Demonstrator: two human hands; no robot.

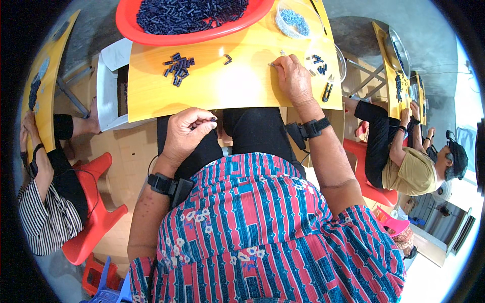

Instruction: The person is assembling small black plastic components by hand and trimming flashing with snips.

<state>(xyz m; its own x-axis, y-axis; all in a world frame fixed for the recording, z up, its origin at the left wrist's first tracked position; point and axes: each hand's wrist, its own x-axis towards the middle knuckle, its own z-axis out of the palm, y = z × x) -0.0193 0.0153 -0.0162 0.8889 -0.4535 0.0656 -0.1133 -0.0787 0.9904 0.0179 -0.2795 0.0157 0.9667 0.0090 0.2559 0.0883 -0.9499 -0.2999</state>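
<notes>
My left hand [185, 134] is closed near the table's front edge, pinching a small dark plastic piece [213, 119] between thumb and forefinger. On the right side of the yellow table [202, 98], my right hand [294, 81] has its fingertips pinched together against the surface. A tiny greyish bit shows at those fingertips, too small to name. A tiny clear piece [283, 52] lies just beyond them. Left of centre is a loose pile of dark blue plastic pieces [178, 68]. Two more dark pieces [228, 59] lie between that pile and my right hand.
A red basin [127, 26] heaped with dark pieces stands at the back. Right of it sits a clear tub [279, 25] of small blue pieces. Several dark pieces [318, 60] and a black tool [328, 91] lie right. Co-workers sit at tables [54, 76] on both sides.
</notes>
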